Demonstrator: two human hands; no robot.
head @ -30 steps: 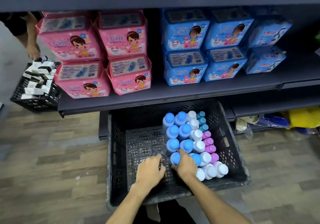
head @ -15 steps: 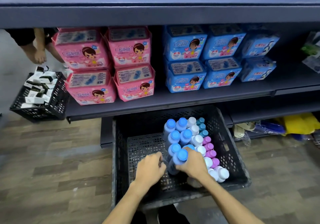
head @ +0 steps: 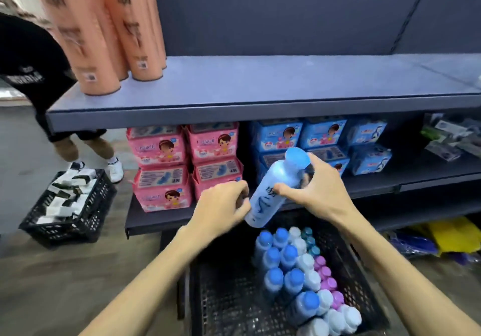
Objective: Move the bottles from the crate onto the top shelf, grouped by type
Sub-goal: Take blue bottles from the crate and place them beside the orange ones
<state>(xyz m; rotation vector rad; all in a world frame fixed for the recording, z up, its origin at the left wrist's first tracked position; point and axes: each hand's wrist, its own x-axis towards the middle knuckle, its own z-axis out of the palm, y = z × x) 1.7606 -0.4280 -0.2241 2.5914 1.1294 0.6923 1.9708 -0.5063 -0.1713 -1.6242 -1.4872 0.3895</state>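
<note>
Barely begun: the right hand [head: 317,195] has its fingers wrapped round one blue-capped bottle [head: 273,192], tilted in mid-air above the crate [head: 221,304] — below the top shelf [head: 260,83], where none of these bottles shows. The left hand [head: 221,205] curls beside its base, grip unclear. The other bottles [head: 294,275] stand in the crate.

On the shelf [head: 260,85], left end, the orange tubes [head: 104,36] are blurred and cut off by the top edge; their print is unreadable. Left of the shelf, a person [head: 31,57] is half hidden behind it. Below the shelf, motion blurs the left hand [head: 223,203], so contact with the bottle [head: 263,205] is unclear. The crate [head: 221,296], lower still, runs off the bottom edge.
</note>
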